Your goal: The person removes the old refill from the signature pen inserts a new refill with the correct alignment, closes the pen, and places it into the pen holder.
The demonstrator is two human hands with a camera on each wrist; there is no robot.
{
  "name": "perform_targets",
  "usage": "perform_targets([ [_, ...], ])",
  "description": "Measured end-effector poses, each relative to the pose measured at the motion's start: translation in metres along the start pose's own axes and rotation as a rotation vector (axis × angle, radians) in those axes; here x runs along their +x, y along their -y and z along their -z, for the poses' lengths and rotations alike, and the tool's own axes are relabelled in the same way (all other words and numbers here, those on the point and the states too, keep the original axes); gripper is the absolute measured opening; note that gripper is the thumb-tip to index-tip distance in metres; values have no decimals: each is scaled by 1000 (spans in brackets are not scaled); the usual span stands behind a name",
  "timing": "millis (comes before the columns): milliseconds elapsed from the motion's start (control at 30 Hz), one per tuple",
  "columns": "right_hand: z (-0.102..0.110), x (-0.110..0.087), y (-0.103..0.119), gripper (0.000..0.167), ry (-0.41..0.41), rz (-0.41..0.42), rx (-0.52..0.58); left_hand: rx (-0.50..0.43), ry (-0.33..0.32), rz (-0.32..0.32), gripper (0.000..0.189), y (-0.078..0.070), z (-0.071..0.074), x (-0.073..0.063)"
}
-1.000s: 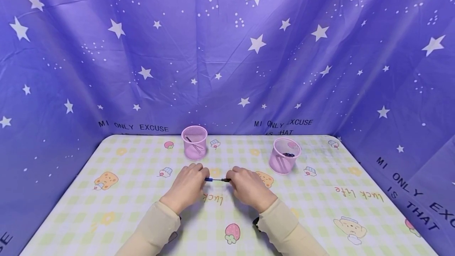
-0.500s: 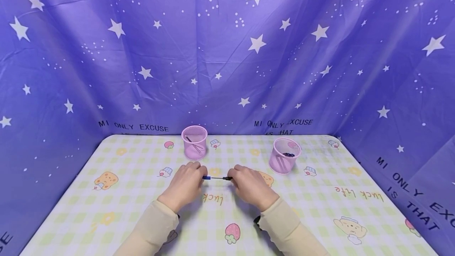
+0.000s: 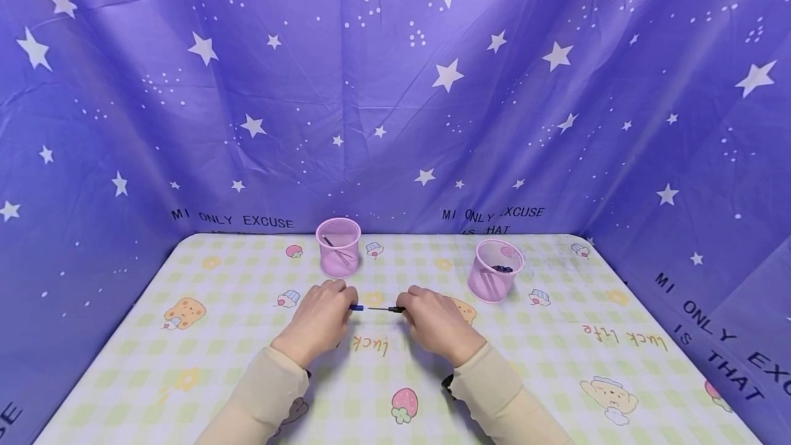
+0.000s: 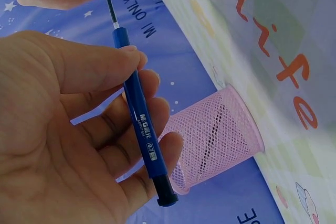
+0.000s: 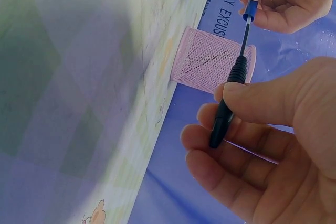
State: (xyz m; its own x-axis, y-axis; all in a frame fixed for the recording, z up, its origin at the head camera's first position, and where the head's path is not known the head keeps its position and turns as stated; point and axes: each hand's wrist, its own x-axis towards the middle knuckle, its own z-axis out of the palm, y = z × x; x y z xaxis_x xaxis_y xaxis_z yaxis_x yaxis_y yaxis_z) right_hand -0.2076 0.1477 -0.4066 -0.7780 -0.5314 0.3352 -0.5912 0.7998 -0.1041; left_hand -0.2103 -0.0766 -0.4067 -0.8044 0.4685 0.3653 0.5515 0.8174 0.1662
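My left hand (image 3: 318,318), at 9 o'clock, pinches the blue barrel (image 4: 139,108) of a pen; white lettering, a 0.7 mark, black plug at the far end. My right hand (image 3: 439,318), at 3 o'clock, grasps the black grip (image 5: 223,121), ribbed where the refill (image 5: 244,40) leaves it, tapering smooth the other way. Refill thin, dark, pale at its end, near the barrel's mouth; cannot tell if touching. Pen parts lie nearly in line over the surface (image 3: 346,411). Pink mesh cup (image 3: 340,268) at 11 o'clock holds thin sticks; second pink cup (image 3: 493,288), 2 o'clock, small dark pieces.
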Motion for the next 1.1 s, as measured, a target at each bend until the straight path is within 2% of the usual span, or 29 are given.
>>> perform_targets([
  [400, 2, 0, -1, 12, -3, -1, 6, 6, -15, 2, 14, 3, 3, 0],
  [700, 4, 0, -1, 12, 0, -9, 8, -9, 31, 48, 15, 4, 4, 0],
  [1100, 3, 0, -2, 13, -9, 0, 5, -10, 60, 49, 20, 5, 2, -1],
])
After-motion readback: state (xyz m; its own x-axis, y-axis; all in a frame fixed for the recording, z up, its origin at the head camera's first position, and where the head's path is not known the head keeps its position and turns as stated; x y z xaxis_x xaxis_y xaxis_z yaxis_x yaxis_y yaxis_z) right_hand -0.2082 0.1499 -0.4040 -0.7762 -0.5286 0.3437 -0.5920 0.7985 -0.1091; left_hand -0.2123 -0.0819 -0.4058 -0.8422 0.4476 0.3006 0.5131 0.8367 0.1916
